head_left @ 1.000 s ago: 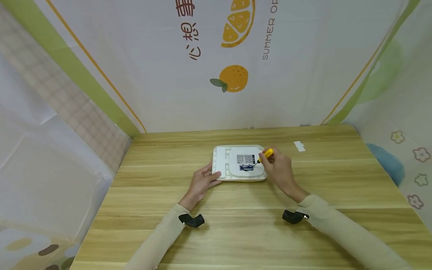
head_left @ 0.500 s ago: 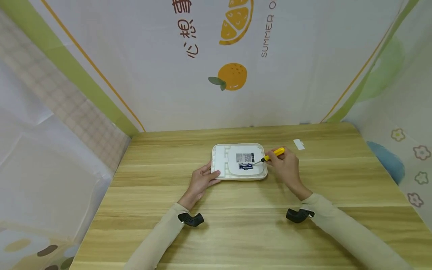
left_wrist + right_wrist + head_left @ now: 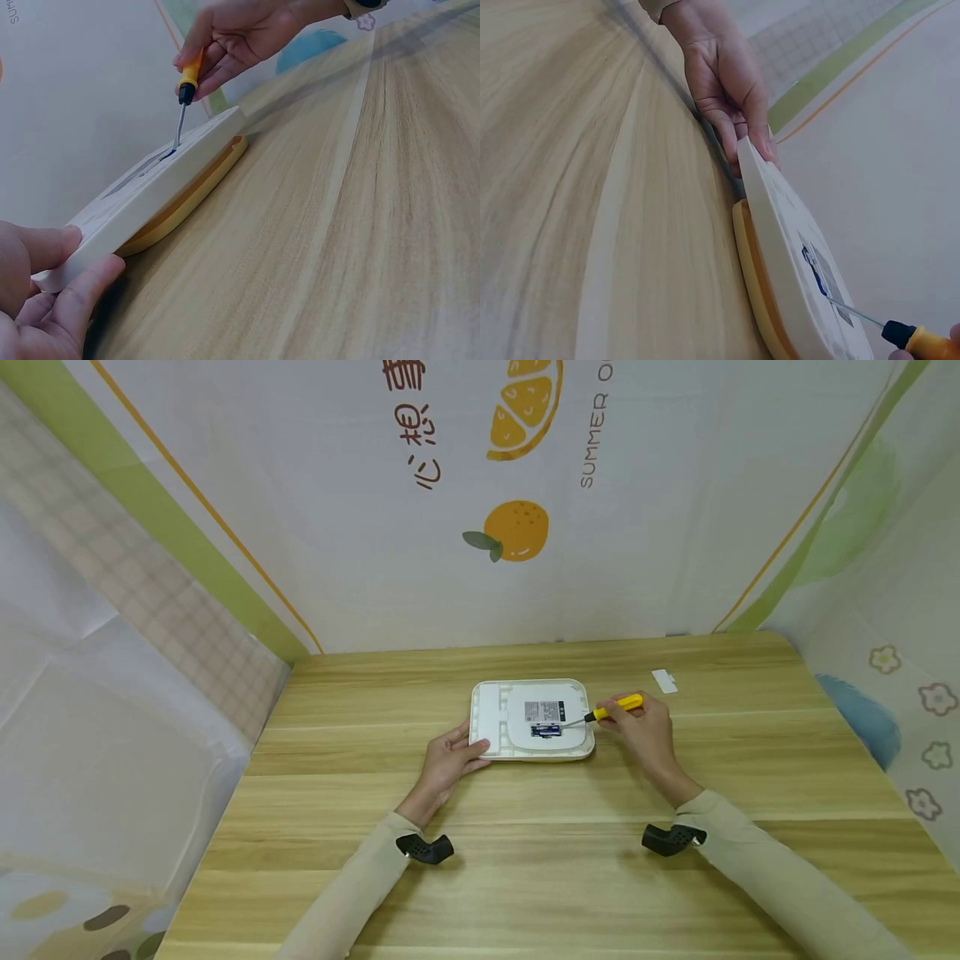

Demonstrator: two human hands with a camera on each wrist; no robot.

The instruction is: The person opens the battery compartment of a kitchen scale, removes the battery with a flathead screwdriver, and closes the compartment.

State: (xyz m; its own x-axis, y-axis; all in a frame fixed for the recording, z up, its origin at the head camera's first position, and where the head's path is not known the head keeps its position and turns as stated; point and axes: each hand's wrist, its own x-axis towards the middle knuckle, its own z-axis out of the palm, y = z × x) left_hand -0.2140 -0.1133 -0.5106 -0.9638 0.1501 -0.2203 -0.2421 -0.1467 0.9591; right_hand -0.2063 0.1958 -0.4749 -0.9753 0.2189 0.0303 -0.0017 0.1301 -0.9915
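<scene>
A white rounded-rectangle device [image 3: 489,718] lies with its back up, showing a printed label and a compartment holding dark-blue batteries [image 3: 546,731]. Under it shows a yellow part [image 3: 184,214] against the table. My left hand [image 3: 444,768] grips the device's near-left corner, thumb on top and fingers beneath, that end raised off the table. Between the thumb and fingers of my right hand [image 3: 649,735] is a screwdriver [image 3: 628,702] with a yellow handle and black collar. Its thin metal shaft [image 3: 856,311] slants down left, the tip right at the batteries.
A small white tabbed battery cover [image 3: 664,681] lies on the wooden table [image 3: 525,860] beyond my right hand. Printed cloth [image 3: 637,527] hangs behind the table's far edge and along both sides.
My right hand has moved right with the screwdriver, whose handle has tipped lower and whose shaft now lies flatter, its tip still at the batteries. My left hand and the device stay put.
</scene>
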